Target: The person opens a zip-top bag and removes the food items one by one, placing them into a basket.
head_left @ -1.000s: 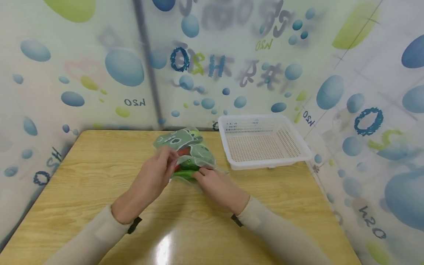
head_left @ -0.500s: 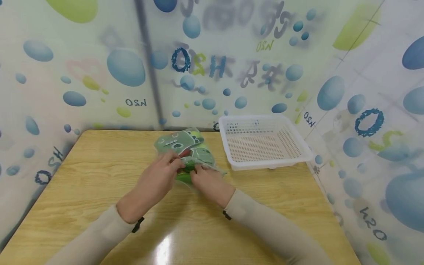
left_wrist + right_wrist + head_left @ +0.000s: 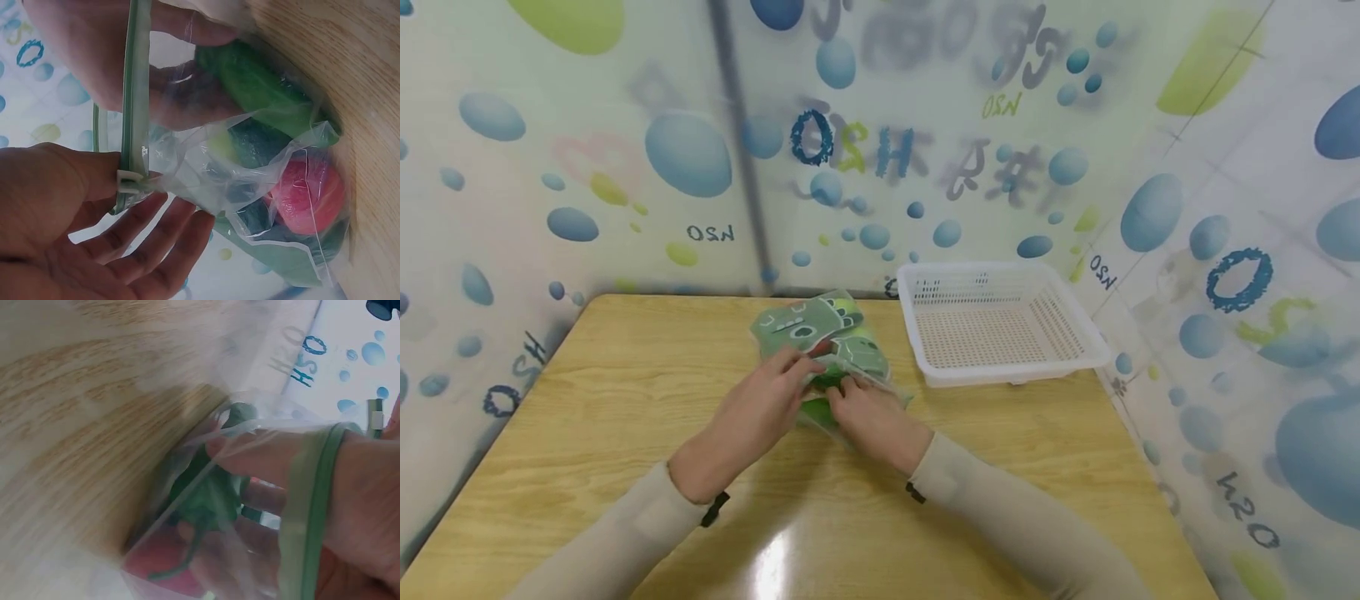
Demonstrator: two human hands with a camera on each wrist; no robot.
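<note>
Pinching clear, green-zipped plastic bag (image 3: 861, 356) with left hand (image 3: 760, 407), gripping shiny green pepper (image 3: 199, 492) inside with right hand (image 3: 877, 423), near round red veggie (image 3: 310, 200), kinda left of white perforated plastic basket (image 3: 1018, 372).

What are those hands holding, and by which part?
The left hand pinches the bag by its green zip edge. Inside, the right hand grips a green pepper by its body.

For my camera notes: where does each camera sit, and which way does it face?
Head: head-worn, facing forward and down at table, bag, basket; left hand, right hand, sleeves show.
Left wrist: worn there, facing the bag's green rim; both hands show.
Right wrist: worn there, facing bag and green pepper; right hand shows.
Both wrist views share the bag.
</note>
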